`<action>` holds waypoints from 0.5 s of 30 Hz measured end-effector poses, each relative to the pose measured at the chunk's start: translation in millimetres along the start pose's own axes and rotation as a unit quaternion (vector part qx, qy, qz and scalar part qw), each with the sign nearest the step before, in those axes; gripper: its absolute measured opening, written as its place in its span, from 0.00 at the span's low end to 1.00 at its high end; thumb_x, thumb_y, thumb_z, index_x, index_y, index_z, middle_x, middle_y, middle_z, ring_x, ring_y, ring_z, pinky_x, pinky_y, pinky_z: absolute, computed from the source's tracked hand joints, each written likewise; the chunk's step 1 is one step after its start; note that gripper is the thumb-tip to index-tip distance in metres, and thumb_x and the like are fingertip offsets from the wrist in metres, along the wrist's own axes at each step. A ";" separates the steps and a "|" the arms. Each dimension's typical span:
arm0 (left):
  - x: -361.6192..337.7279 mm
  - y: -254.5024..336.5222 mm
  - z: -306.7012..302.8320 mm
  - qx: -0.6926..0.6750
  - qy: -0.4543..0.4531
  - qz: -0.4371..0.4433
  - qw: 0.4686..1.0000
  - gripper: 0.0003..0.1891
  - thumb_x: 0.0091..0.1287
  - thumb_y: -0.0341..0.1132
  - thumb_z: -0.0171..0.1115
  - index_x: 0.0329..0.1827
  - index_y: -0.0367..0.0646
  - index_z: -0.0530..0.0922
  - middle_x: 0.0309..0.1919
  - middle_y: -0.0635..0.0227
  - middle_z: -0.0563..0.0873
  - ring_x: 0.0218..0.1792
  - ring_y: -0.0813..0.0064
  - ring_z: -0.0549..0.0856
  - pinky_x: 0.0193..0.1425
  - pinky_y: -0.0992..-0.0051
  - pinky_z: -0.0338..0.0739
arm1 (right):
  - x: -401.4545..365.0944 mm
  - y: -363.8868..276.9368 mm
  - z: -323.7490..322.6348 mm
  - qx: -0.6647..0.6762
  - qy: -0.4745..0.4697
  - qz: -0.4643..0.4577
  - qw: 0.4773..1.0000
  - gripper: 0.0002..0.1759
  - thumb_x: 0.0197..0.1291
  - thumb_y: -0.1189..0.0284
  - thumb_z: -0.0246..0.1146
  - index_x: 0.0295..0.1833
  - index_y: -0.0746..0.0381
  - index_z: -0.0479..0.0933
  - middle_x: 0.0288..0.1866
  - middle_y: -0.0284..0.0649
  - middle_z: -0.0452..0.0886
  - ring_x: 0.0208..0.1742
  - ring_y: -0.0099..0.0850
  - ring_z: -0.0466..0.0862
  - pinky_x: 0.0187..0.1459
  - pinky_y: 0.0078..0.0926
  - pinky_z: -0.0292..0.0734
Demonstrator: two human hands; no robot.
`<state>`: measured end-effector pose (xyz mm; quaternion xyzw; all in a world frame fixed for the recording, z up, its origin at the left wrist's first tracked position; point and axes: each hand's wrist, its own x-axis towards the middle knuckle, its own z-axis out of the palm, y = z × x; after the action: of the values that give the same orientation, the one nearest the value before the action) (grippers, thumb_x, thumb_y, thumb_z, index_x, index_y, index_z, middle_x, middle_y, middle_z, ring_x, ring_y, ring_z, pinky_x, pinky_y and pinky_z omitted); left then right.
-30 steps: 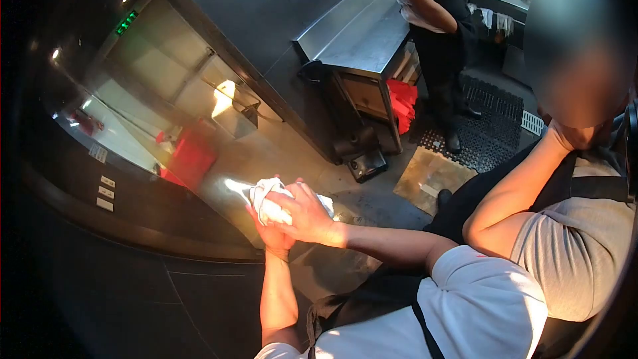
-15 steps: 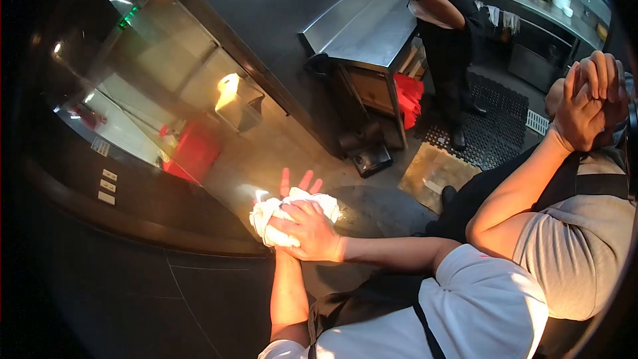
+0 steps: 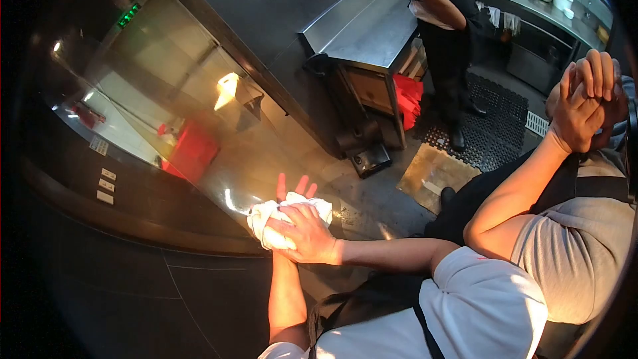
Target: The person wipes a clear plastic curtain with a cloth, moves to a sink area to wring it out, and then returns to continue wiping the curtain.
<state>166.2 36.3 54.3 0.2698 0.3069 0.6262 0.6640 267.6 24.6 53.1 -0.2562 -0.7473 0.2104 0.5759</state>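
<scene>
A bunched white cloth (image 3: 260,221) lies across the palm and wrist of my left hand (image 3: 292,187). The fingers of that hand stretch out past the cloth, spread apart, while the rest of it is covered. Over the top, my right hand (image 3: 309,234) presses and grips the cloth against the left hand. My left forearm comes up from the bottom edge, and my right forearm reaches in from the right.
Close on my right, a person in a grey shirt has clasped, raised hands (image 3: 585,103). Another person in a black apron (image 3: 445,53) stands beside a steel table (image 3: 369,30). A glass panel (image 3: 159,66) is at left; a rubber mat (image 3: 502,106) covers part of the floor.
Both my hands and the cloth have shifted slightly left and down. The right hand stays on the cloth, and the people nearby have barely moved.
</scene>
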 end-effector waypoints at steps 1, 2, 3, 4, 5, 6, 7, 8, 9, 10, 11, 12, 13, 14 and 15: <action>0.3 1.0 -0.5 -0.001 -0.003 0.001 1.000 0.46 0.66 0.79 0.37 0.84 0.68 0.51 0.79 0.47 0.59 0.78 0.42 0.60 0.74 0.42 0.62 | -0.2 -0.1 -0.3 -0.001 -0.002 0.000 1.000 0.31 0.53 0.57 0.72 0.63 0.54 0.78 0.57 0.46 0.76 0.57 0.48 0.74 0.58 0.47 0.67; 0.4 2.2 0.0 -0.003 -0.009 0.003 1.000 0.45 0.66 0.78 0.37 0.84 0.68 0.51 0.79 0.48 0.58 0.78 0.42 0.59 0.74 0.42 0.61 | 0.1 -0.2 -1.0 -0.002 -0.005 0.001 1.000 0.31 0.53 0.56 0.72 0.63 0.54 0.77 0.57 0.47 0.76 0.57 0.48 0.74 0.58 0.47 0.67; 0.3 1.0 -0.5 -0.004 -0.016 0.003 1.000 0.45 0.67 0.77 0.37 0.84 0.68 0.50 0.79 0.48 0.58 0.78 0.43 0.58 0.75 0.42 0.60 | 0.3 -0.3 -1.6 -0.003 -0.007 0.002 1.000 0.32 0.54 0.56 0.72 0.63 0.54 0.77 0.57 0.47 0.76 0.57 0.48 0.74 0.58 0.47 0.67; -0.1 2.6 -1.0 -0.006 -0.024 0.002 1.000 0.44 0.68 0.76 0.36 0.84 0.68 0.50 0.80 0.49 0.57 0.79 0.43 0.58 0.76 0.42 0.59 | 0.8 -0.5 -2.4 -0.001 -0.006 -0.001 1.000 0.32 0.54 0.56 0.72 0.64 0.54 0.77 0.57 0.47 0.76 0.57 0.48 0.74 0.57 0.47 0.67; -1.3 2.7 -1.3 -0.007 -0.029 0.004 1.000 0.43 0.68 0.75 0.36 0.84 0.68 0.50 0.80 0.50 0.56 0.79 0.44 0.57 0.76 0.42 0.58 | 1.6 -0.4 -3.2 0.001 -0.005 -0.003 1.000 0.32 0.54 0.55 0.72 0.64 0.54 0.77 0.57 0.47 0.76 0.57 0.48 0.74 0.57 0.47 0.67; -2.0 2.8 -2.7 -0.010 -0.033 0.005 0.999 0.43 0.69 0.74 0.36 0.84 0.68 0.49 0.80 0.50 0.55 0.79 0.45 0.56 0.77 0.43 0.56 | 1.9 -0.4 -3.6 0.004 -0.004 -0.005 1.000 0.32 0.54 0.55 0.71 0.64 0.54 0.76 0.57 0.47 0.75 0.57 0.48 0.74 0.57 0.47 0.67; -2.3 2.8 -3.2 -0.014 -0.040 0.006 0.999 0.42 0.70 0.73 0.36 0.84 0.68 0.49 0.81 0.51 0.55 0.79 0.45 0.55 0.77 0.43 0.55 | 1.6 1.5 -2.3 0.002 -0.007 -0.003 1.000 0.33 0.54 0.54 0.71 0.65 0.53 0.76 0.57 0.46 0.75 0.57 0.48 0.74 0.57 0.48 0.67; -3.5 3.1 -3.7 -0.016 -0.044 0.008 0.999 0.41 0.70 0.72 0.36 0.85 0.68 0.48 0.81 0.51 0.54 0.80 0.46 0.55 0.78 0.43 0.54 | 0.5 4.1 0.6 0.000 -0.010 -0.003 1.000 0.33 0.54 0.54 0.71 0.65 0.52 0.76 0.57 0.46 0.75 0.58 0.48 0.74 0.57 0.49 0.68; -3.7 2.6 -4.0 -0.019 -0.048 0.010 0.999 0.40 0.71 0.71 0.36 0.85 0.68 0.48 0.81 0.52 0.53 0.80 0.47 0.54 0.78 0.43 0.53 | 0.2 6.4 2.5 -0.002 -0.012 -0.002 1.000 0.34 0.54 0.54 0.71 0.66 0.51 0.75 0.56 0.45 0.75 0.58 0.48 0.74 0.57 0.49 0.68; -3.3 3.2 -4.7 -0.022 -0.054 0.013 0.998 0.40 0.71 0.70 0.35 0.85 0.68 0.48 0.82 0.53 0.53 0.80 0.47 0.53 0.79 0.43 0.52 | 1.0 8.4 2.7 -0.001 -0.012 -0.004 1.000 0.34 0.54 0.54 0.71 0.66 0.51 0.75 0.56 0.45 0.75 0.58 0.48 0.74 0.57 0.49 0.68; -4.0 3.1 -5.5 -0.026 -0.058 0.014 0.998 0.39 0.72 0.69 0.35 0.85 0.68 0.47 0.82 0.53 0.52 0.81 0.48 0.53 0.79 0.44 0.51 | 1.3 9.6 2.7 0.001 -0.012 -0.006 1.000 0.34 0.54 0.53 0.71 0.66 0.51 0.75 0.55 0.45 0.75 0.57 0.47 0.75 0.56 0.49 0.68; -3.8 3.6 -5.3 -0.029 -0.064 0.018 0.997 0.38 0.73 0.68 0.35 0.85 0.69 0.47 0.82 0.54 0.51 0.81 0.48 0.52 0.80 0.44 0.49 | 1.3 10.6 2.3 0.002 -0.012 -0.008 1.000 0.34 0.54 0.53 0.71 0.66 0.51 0.75 0.55 0.45 0.75 0.57 0.47 0.75 0.56 0.49 0.68; -3.9 2.9 -6.0 -0.033 -0.071 0.017 0.997 0.38 0.73 0.67 0.35 0.85 0.69 0.47 0.82 0.54 0.51 0.81 0.49 0.51 0.81 0.44 0.48 | 0.2 10.4 2.5 0.002 -0.014 -0.006 1.000 0.34 0.54 0.53 0.71 0.66 0.51 0.75 0.55 0.45 0.75 0.57 0.47 0.75 0.56 0.49 0.68; -2.7 3.7 -5.4 -0.037 -0.083 0.014 0.996 0.37 0.74 0.66 0.35 0.85 0.69 0.46 0.83 0.55 0.50 0.82 0.50 0.51 0.81 0.44 0.47 | 0.0 11.1 2.9 0.002 -0.015 -0.005 1.000 0.34 0.53 0.52 0.71 0.66 0.51 0.75 0.55 0.46 0.75 0.57 0.47 0.75 0.57 0.49 0.68; -3.3 4.2 -5.1 -0.041 -0.099 0.013 0.994 0.37 0.75 0.65 0.34 0.85 0.69 0.46 0.83 0.56 0.49 0.82 0.50 0.50 0.82 0.44 0.46 | -0.2 10.8 3.0 0.002 -0.016 -0.004 1.000 0.35 0.53 0.52 0.71 0.66 0.51 0.75 0.55 0.46 0.75 0.57 0.47 0.75 0.57 0.49 0.68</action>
<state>159.5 33.2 54.3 0.3073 0.2105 0.6167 0.6935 266.2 32.9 45.6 -0.2488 -0.7568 0.2142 0.5652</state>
